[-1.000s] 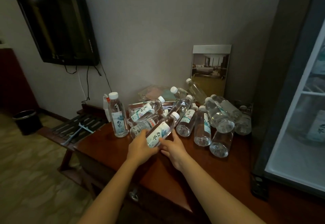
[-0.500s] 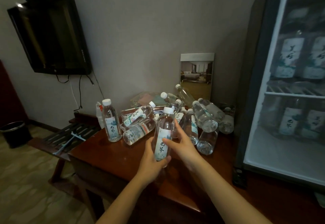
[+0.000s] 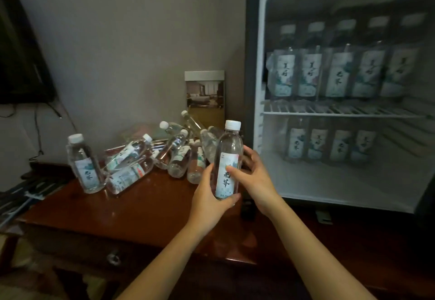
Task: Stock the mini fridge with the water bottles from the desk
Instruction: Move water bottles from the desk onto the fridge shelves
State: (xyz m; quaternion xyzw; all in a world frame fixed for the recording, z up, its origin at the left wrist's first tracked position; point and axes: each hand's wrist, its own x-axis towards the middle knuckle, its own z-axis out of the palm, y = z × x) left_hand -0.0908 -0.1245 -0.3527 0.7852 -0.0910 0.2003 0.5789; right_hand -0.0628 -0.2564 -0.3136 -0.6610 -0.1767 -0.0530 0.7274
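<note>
while left hand [image 3: 207,198] grips upright water bottle [image 3: 229,144] low, right hand [image 3: 255,177] clasps its middle, beside mini fridge [image 3: 253,64].

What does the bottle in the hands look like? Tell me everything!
The bottle is clear plastic with water inside, a white cap and a pale label with dark writing. It is held upright over the desk, just left of the fridge. The left hand grips its bottom; the right hand holds its side, thumb on the label.
</note>
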